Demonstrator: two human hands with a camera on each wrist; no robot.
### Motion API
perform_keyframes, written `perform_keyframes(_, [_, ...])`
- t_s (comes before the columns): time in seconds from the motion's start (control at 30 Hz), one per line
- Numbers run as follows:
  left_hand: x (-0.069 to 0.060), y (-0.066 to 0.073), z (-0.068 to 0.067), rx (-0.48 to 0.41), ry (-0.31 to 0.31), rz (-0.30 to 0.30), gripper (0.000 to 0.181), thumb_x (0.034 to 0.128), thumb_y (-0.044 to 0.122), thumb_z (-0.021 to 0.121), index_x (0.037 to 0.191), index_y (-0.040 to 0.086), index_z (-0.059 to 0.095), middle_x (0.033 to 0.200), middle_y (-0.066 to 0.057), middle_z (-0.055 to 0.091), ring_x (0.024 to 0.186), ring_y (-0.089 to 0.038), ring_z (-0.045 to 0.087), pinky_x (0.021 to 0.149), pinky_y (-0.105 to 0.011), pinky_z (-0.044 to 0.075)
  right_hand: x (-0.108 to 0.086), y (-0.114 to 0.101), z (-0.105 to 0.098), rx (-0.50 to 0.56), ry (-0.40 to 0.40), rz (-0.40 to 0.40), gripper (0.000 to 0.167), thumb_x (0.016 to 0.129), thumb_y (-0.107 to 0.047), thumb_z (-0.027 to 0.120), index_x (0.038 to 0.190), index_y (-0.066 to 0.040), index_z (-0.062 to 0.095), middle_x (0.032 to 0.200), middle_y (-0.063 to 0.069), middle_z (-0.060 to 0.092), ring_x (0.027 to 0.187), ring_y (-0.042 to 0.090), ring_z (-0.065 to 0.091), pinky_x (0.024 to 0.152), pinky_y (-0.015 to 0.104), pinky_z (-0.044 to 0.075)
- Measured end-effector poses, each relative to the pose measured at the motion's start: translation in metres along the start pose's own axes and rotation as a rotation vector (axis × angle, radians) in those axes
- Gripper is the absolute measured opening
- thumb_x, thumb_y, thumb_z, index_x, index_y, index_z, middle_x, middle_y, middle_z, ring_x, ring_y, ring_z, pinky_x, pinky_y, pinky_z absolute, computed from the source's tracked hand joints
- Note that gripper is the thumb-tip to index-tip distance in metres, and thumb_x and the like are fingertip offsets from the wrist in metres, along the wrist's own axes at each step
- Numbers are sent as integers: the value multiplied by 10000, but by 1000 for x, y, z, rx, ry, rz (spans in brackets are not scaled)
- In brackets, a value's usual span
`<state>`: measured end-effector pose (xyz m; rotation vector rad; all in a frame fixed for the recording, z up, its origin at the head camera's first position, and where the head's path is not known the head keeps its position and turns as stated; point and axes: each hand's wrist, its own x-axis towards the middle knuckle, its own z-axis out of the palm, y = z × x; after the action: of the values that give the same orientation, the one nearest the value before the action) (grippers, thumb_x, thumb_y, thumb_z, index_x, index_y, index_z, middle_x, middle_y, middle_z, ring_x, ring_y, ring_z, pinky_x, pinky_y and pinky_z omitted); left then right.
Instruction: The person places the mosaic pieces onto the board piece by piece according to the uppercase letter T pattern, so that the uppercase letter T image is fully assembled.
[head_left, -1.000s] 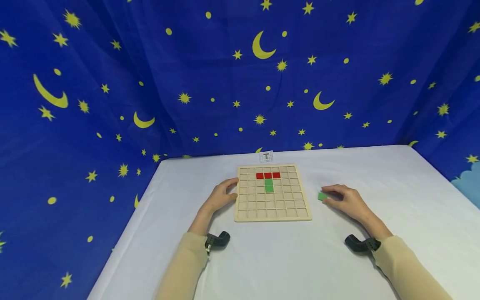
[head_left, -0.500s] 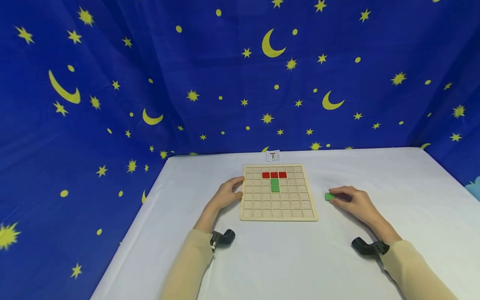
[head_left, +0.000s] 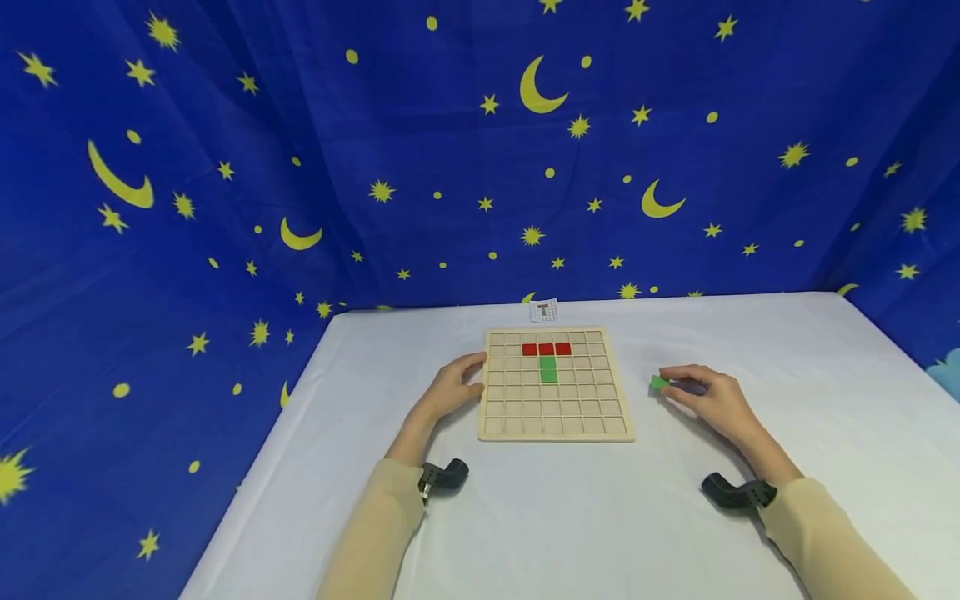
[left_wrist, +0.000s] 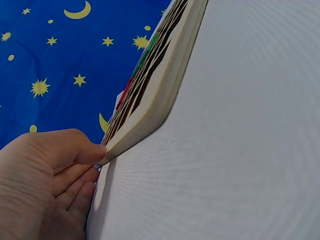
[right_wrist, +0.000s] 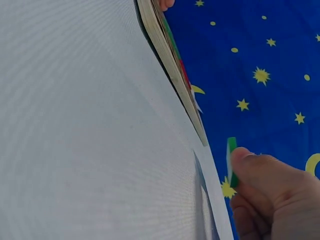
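A square wooden grid board (head_left: 557, 437) lies on the table. Three red tiles (head_left: 546, 349) form a row in its upper part, and two green tiles (head_left: 548, 369) run down from the middle one, making a T. My left hand (head_left: 450, 388) rests its thumb and fingertips against the board's left edge; the left wrist view shows the thumb (left_wrist: 82, 148) touching that edge. To the right of the board, my right hand (head_left: 714, 400) pinches a green tile (head_left: 659, 382) between thumb and fingers. In the right wrist view that tile (right_wrist: 231, 159) is held tilted, off the table.
A small card (head_left: 543, 311) printed with a T pattern on a grid lies behind the board. White cloth (head_left: 592, 517) covers the table. A blue curtain (head_left: 420, 108) with yellow stars and moons hangs behind and at the sides. Each wrist wears a black camera mount (head_left: 446, 475).
The right hand has taken the green tile up from the table, raising and tilting it. The left hand stays at the board's edge. The head view has shifted slightly.
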<state>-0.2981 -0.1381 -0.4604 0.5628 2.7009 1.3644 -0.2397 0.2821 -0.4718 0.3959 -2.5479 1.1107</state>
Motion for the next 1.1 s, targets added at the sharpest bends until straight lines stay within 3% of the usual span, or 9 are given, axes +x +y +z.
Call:
perform_keyframes(0.13, [-2, 1, -2, -13, 3, -17, 577, 839, -11, 621, 1387, -6, 439, 1399, -159, 447, 1310, -279, 385, 1093, -362, 306, 5, -4, -4, 27, -8, 31, 317, 856, -216, 709, 1121, -45, 675, 1079, 104, 674, 973, 230, 615, 852, 277, 500])
perform_keyframes(0.27, [-4, 2, -6, -36, 9, -13, 572, 840, -23, 613, 1384, -22, 434, 1399, -178, 441, 1303, -293, 393, 1089, -365, 314, 10, -8, -8, 37, -8, 73, 357, 868, -280, 691, 1150, -62, 665, 1112, 103, 660, 1017, 204, 589, 878, 465, 485])
perform_keyframes(0.37, [-4, 2, -4, -39, 1, -8, 573, 841, -22, 613, 1384, -24, 432, 1399, -184, 437, 1305, -297, 390, 1089, -364, 314, 10, -10, -14, 27, 4, 93, 357, 870, -284, 689, 1151, -65, 666, 1116, 104, 659, 1016, 169, 586, 889, 463, 482])
perform_keyframes(0.53, [-3, 4, -2, -35, -9, -11, 579, 836, -16, 618, 1385, -21, 433, 1399, -182, 439, 1307, -294, 388, 1091, -358, 311, 10, -14, -23, 48, 14, 77, 356, 873, -266, 687, 1150, -44, 663, 1127, 138, 653, 1020, 243, 595, 875, 474, 481])
perform_keyframes(0.77, [-2, 4, -2, -32, -5, -20, 585, 824, -18, 618, 1381, -17, 441, 1390, -181, 451, 1305, -296, 390, 1088, -361, 315, 20, -9, -20, 54, 35, 58, 364, 858, -358, 686, 1141, -131, 677, 1118, 30, 666, 1001, 135, 598, 824, 302, 526])
perform_keyframes(1.0, [-2, 3, -1, -27, -5, -13, 583, 824, -22, 619, 1380, -19, 442, 1392, -181, 449, 1308, -297, 385, 1093, -363, 307, 30, -38, -15, 117, -16, 57, 396, 855, -285, 705, 1158, -34, 657, 1133, 136, 653, 1027, 297, 593, 858, 503, 488])
perform_keyframes(1.1, [-2, 3, -1, -26, -7, -12, 583, 828, -23, 618, 1382, -22, 437, 1393, -184, 445, 1308, -303, 384, 1091, -369, 310, 34, -46, -8, 120, -30, 45, 369, 853, -246, 710, 1155, -37, 661, 1126, 132, 658, 1025, 302, 600, 852, 502, 494])
